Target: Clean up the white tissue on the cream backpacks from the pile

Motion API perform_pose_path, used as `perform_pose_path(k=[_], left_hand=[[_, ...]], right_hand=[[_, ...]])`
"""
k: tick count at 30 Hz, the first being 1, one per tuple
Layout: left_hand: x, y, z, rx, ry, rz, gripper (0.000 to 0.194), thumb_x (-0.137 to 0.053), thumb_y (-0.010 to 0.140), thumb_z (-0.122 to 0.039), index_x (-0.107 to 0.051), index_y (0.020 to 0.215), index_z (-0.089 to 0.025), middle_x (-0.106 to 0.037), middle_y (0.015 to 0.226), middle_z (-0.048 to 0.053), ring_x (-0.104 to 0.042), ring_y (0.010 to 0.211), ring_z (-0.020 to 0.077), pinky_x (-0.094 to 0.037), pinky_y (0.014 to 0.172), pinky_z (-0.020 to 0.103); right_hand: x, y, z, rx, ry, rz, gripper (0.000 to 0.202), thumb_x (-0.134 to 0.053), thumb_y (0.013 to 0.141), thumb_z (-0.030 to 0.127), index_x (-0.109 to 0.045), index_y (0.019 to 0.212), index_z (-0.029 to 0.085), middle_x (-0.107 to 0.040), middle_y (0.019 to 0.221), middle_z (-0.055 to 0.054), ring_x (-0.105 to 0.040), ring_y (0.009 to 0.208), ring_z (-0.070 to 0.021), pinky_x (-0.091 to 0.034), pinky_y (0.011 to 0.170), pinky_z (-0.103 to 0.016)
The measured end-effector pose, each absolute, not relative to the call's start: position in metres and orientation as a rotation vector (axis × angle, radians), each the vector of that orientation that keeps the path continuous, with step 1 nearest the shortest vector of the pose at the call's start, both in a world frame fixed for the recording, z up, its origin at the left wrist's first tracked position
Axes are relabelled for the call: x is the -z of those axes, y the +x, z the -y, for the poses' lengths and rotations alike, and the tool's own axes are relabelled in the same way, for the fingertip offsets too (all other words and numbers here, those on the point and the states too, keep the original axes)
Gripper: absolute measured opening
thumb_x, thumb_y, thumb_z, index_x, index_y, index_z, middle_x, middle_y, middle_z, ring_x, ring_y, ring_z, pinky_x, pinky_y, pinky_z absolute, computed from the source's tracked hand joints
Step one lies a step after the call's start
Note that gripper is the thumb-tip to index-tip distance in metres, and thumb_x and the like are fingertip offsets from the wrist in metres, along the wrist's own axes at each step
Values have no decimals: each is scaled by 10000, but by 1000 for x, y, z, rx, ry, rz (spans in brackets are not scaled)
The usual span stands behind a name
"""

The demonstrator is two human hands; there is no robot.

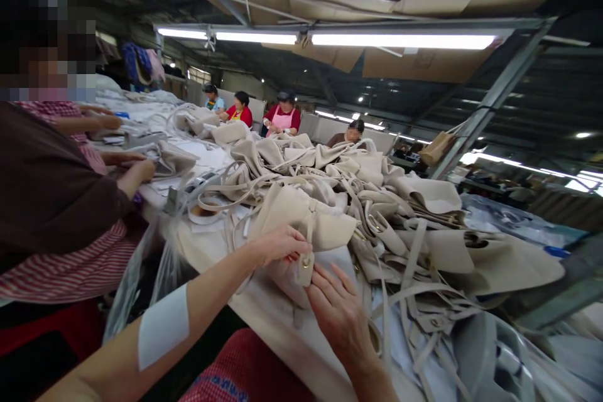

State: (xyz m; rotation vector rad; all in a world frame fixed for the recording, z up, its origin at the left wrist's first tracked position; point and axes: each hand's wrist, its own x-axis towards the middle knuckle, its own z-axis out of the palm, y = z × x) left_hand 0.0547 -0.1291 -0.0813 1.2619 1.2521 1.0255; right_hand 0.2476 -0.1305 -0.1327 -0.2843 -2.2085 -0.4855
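My left hand (280, 245) is closed in a pinch on a small beige tab (306, 269) with a brass-coloured fitting, at the end of a narrow strap. My right hand (336, 304) lies just below and to the right, fingers stretched and slightly apart. Its fingertips touch the tab's lower right edge; the thumb is hidden. Behind the tab, a beige leather-like bag (282, 210) rests on the table edge, its strap running down its front to my left hand.
A large heap of beige bags and straps (377, 201) covers the table (202, 251). A roll of tape (205, 210) lies left of the bag. Clear plastic (162, 264) hangs from the edge. Co-workers handle pieces at left; others sit across. A metal post (494, 100) rises at right.
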Motion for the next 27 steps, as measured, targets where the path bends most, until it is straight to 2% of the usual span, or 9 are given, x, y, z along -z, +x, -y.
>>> perform_pose_path(k=[4,8,11,13,15,17,19,23,27], left_hand=[[85,51,124,-1088,1267,-1210,310,-759,571,-445,-662,565,-151,-593,551,3,-485,558,125,-370,558,271],[88,49,128,-1191,1162,-1104,332,-783,551,-449,-686,604,-136,-600,578,3,-509,575,121,-411,598,273],[88,48,133,-1212,1095,-1068,345,-807,540,-438,-717,651,-124,-614,604,11,-519,590,116,-408,594,259],[88,47,135,-1206,1072,-1052,348,-822,531,-427,-730,667,-121,-626,619,18,-522,594,114,-405,594,254],[88,47,136,-1210,1061,-1045,349,-828,532,-429,-736,670,-122,-634,630,21,-522,597,113,-404,596,251],[88,47,136,-1207,1060,-1048,354,-828,537,-440,-735,668,-125,-643,641,27,-527,604,117,-399,593,250],[88,46,135,-1203,1066,-1055,361,-826,540,-451,-734,665,-125,-650,651,33,-530,610,120,-391,587,248],[89,46,135,-1219,1099,-1060,355,-817,546,-449,-735,652,-119,-627,621,26,-487,577,102,-361,569,243],[89,47,134,-1219,1104,-1070,341,-819,543,-439,-735,640,-124,-616,614,20,-463,576,99,-339,569,247]], right_hand=[[137,247,134,459,-297,2210,278,-459,955,59,-682,978,224,-760,1080,-33,-675,1098,-194,-364,1107,-400],[147,264,142,201,-508,1998,252,-590,922,235,-656,1164,250,-712,1185,-98,-655,1111,-262,-465,1000,-441],[153,281,140,-312,-913,1487,390,-615,884,450,-627,1189,207,-692,1140,-142,-672,1010,-286,-552,819,-415],[151,286,136,-746,-1039,1240,503,-642,827,565,-607,1169,197,-708,1062,-113,-698,887,-252,-574,703,-360],[145,284,131,-1128,-1017,1130,560,-703,750,610,-616,1117,197,-730,970,-76,-706,779,-217,-570,618,-310],[138,277,128,-1381,-952,1070,546,-753,700,602,-655,1039,187,-744,885,-58,-708,730,-204,-565,586,-290],[133,269,126,-1492,-920,1015,488,-794,668,561,-696,956,178,-753,822,-51,-709,708,-201,-569,582,-286],[134,266,124,-1479,-929,946,415,-891,560,430,-740,862,188,-765,825,-34,-689,660,-172,-568,548,-250],[140,272,121,-1411,-952,927,369,-928,505,376,-709,724,176,-699,670,26,-621,566,-110,-547,506,-190]])
